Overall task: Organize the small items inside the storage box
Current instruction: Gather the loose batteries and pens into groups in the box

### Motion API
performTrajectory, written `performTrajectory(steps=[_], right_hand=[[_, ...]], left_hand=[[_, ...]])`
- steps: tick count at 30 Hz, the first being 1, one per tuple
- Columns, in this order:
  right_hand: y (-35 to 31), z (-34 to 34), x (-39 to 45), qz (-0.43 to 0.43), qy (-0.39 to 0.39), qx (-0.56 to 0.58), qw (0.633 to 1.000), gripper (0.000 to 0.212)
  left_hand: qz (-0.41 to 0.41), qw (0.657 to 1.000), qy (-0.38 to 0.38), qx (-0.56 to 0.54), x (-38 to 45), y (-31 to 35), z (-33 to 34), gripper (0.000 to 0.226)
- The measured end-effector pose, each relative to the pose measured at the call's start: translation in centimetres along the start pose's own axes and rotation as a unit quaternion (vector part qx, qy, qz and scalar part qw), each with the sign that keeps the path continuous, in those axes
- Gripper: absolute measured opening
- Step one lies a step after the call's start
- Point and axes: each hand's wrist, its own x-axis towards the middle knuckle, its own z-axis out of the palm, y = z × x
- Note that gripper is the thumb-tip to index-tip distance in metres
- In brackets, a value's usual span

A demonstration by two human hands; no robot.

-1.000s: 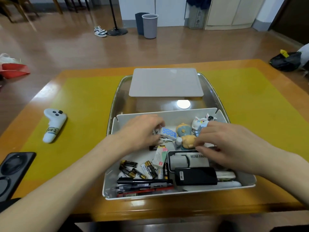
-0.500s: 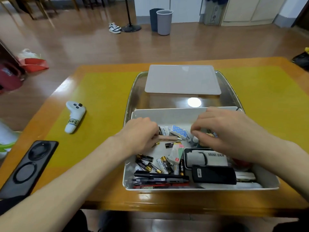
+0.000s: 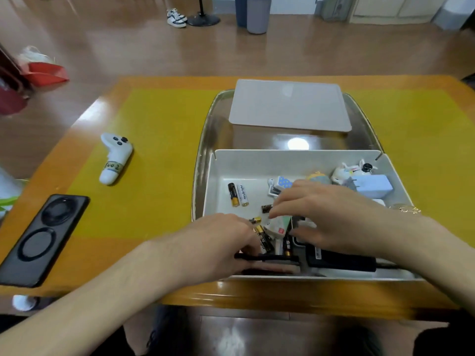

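The white storage box (image 3: 295, 156) sits in a clear tray (image 3: 205, 140) on the table. Two batteries (image 3: 237, 194) lie side by side at its back left. My left hand (image 3: 218, 242) lies palm down over the front left corner, its fingertips on a heap of loose batteries (image 3: 262, 236) and black pens (image 3: 272, 258); its grip is hidden. My right hand (image 3: 326, 217) reaches left across the middle, with straight fingers touching a white and green pack (image 3: 279, 226). Under it lies a black device (image 3: 341, 260). Small figurines (image 3: 352, 170) and a light blue block (image 3: 372, 187) fill the back right.
The box's grey lid (image 3: 290, 106) rests at the far end of the tray. On the yellow mat (image 3: 159, 140) to the left lie a white controller (image 3: 114, 160) and a black phone case (image 3: 41, 237). The table's front edge is just below the box.
My left hand has pulled back from the box's middle to the front left corner. Two batteries now lie uncovered at the back left. My right hand has shifted toward the front.
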Motion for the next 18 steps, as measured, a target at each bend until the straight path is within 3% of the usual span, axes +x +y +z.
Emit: performTrajectory(steps=[4,7,11,16,18], right_hand=[[-0.6,1.2,1.7,0.0,-0.082,-0.033,0.996,0.053],[-1.1,1.7,2.8,0.007,-0.109,-0.07,0.992,0.039],[-1.0,1.3,3.1,0.008,-0.077,-0.095,0.993,0.028],[0.0,-1.6,1.6,0.043,0.048,-0.051,0.997,0.036],[0.8,-2.7,0.7,0.084,0.034,-0.058,0.994,0.042]], left_hand=[[0.012,1.0,0.01,0.003,-0.3,-0.2,0.3,0.016],[0.012,1.0,-0.002,0.008,-0.2,-0.2,0.0,0.019],[0.011,1.0,-0.007,0.022,-0.3,-0.3,-1.3,0.025],[-0.014,0.997,0.036,0.063,0.0,-1.9,-3.1,0.024],[-0.017,0.995,0.049,0.09,0.4,-2.5,-3.2,0.025]])
